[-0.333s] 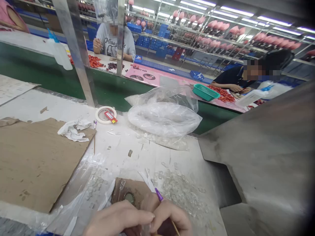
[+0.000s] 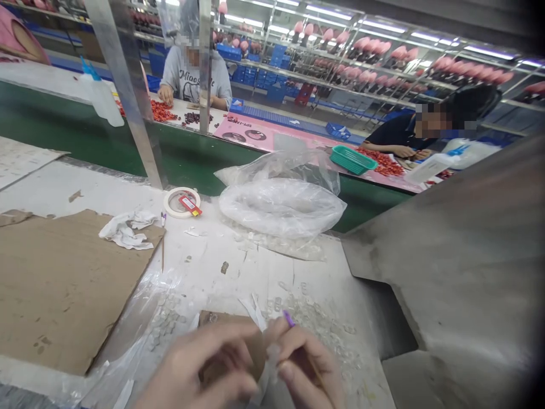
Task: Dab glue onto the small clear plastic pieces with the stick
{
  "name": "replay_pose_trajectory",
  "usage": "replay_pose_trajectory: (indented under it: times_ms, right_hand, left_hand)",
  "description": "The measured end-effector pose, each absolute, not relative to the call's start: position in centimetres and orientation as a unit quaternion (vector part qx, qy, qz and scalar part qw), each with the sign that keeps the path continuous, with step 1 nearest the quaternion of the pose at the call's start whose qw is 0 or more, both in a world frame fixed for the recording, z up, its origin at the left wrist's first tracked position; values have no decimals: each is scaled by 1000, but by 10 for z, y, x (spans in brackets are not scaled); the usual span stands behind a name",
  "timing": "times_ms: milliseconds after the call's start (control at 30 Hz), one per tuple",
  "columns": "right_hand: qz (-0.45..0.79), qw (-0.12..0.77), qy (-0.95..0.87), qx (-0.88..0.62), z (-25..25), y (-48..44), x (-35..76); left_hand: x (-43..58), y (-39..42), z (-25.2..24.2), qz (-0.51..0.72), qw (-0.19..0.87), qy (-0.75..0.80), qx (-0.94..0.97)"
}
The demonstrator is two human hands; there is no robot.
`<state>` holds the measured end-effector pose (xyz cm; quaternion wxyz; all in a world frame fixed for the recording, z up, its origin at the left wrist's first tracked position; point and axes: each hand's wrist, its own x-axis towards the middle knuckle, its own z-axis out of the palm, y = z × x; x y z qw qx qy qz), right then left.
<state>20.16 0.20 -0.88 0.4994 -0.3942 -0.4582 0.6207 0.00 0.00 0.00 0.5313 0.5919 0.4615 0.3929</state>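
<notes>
My left hand [image 2: 200, 369] and my right hand [image 2: 306, 363] meet at the bottom of the view, blurred by motion. The right hand grips a thin stick with a purple tip [image 2: 289, 319]. Between the fingers of both hands is a small clear plastic piece [image 2: 269, 363]; my left hand pinches it from the left. Under the hands lies a small brown cardboard piece [image 2: 225, 319]. Several small clear plastic parts [image 2: 315, 326] are scattered on the white worktable [image 2: 238, 255] just beyond my right hand.
A cardboard sheet [image 2: 59, 284] lies left, with a crumpled white cloth [image 2: 125, 230] on its corner. A tape roll [image 2: 182, 203] and a big clear plastic bag [image 2: 281, 207] sit farther back. A grey metal chute [image 2: 460, 255] fills the right. People work across the green belt [image 2: 187, 156].
Both hands have risen into view and closed together over the cardboard piece. The purple-tipped stick has moved up and right with my right hand.
</notes>
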Motion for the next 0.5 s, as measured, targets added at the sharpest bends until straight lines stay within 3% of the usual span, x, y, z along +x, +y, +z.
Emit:
replay_pose_trajectory:
  times_ms: [67,133,233,500]
  right_hand:
    - [500,528,-457,-511,-20,8,230]
    - [381,491,-438,-650,-30,13,263]
    - [323,484,-409,-703,-38,15,301]
    - [423,492,-430,-627,-58,6,252]
  left_hand:
    - [-6,29,-6,332,409,535,661]
    - [-13,64,-16,305,362,563,677]
    - [-14,113,-35,249,300,563,729]
    - [34,166,-61,157,227,475,836]
